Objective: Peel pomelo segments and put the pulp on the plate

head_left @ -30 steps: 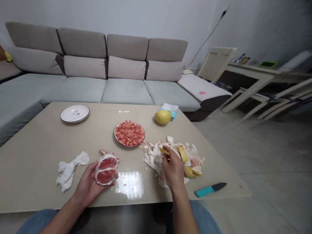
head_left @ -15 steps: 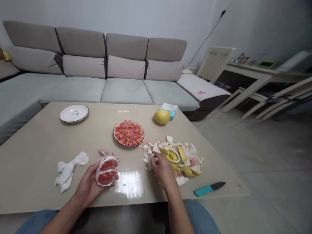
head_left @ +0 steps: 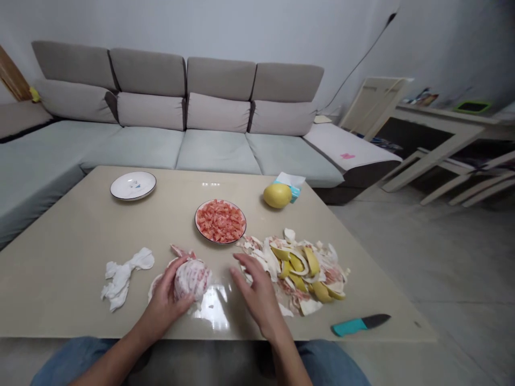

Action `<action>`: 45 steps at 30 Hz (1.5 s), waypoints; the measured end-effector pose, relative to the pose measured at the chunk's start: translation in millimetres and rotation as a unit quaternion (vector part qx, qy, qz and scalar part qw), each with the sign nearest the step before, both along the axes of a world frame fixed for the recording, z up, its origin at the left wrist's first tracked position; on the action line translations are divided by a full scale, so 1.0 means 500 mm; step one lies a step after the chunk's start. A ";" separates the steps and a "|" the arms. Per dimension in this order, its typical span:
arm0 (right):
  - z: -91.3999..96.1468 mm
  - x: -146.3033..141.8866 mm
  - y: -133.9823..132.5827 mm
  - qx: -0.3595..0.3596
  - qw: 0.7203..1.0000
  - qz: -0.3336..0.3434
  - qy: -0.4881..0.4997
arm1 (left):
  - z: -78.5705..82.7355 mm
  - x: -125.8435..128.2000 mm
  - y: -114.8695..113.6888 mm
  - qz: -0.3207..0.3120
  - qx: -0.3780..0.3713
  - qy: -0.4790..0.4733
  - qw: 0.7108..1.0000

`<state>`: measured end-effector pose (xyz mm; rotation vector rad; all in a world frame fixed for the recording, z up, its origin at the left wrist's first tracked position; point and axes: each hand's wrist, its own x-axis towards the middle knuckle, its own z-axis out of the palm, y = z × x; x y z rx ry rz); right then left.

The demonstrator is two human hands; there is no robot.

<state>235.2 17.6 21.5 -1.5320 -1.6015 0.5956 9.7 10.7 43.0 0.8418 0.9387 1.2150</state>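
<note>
Left hand (head_left: pixel 163 305) wrapped round peeled pomelo (head_left: pixel 193 279), holding it low over worktop (head_left: pixel 52 273). Soft, fragile, likely slippery: cradle from below, no squeezing. Right hand (head_left: pixel 257 295) open, empty, beside rind pile (head_left: pixel 308 276).

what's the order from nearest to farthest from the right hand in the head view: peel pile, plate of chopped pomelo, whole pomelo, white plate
1. pomelo peel pile, just to the right of the right hand
2. plate of chopped pomelo, ahead and to the left
3. whole yellow pomelo, farther ahead near the table's far edge
4. white plate, far left of the table
</note>
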 end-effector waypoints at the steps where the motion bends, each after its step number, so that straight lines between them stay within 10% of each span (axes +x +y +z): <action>1: 0.017 -0.025 -0.014 -0.034 0.995 0.050 0.077 | 0.004 0.001 -0.002 0.005 0.010 0.007 1.000; 6: 0.078 -0.092 -0.063 -0.094 0.945 0.202 0.239 | 0.013 -0.004 -0.008 0.005 0.058 0.051 0.997; 19: 0.095 -0.081 -0.045 -0.075 0.961 0.231 0.132 | -0.020 -0.017 -0.010 -0.074 0.115 0.211 0.968; 33: -0.022 -0.059 -0.018 -0.205 0.931 0.245 0.175 | -0.076 0.012 -0.012 -0.175 0.172 0.402 0.882; 45: -0.026 -0.075 -0.030 -0.212 0.937 0.205 0.188 | -0.103 0.009 -0.016 -0.240 0.237 0.415 0.845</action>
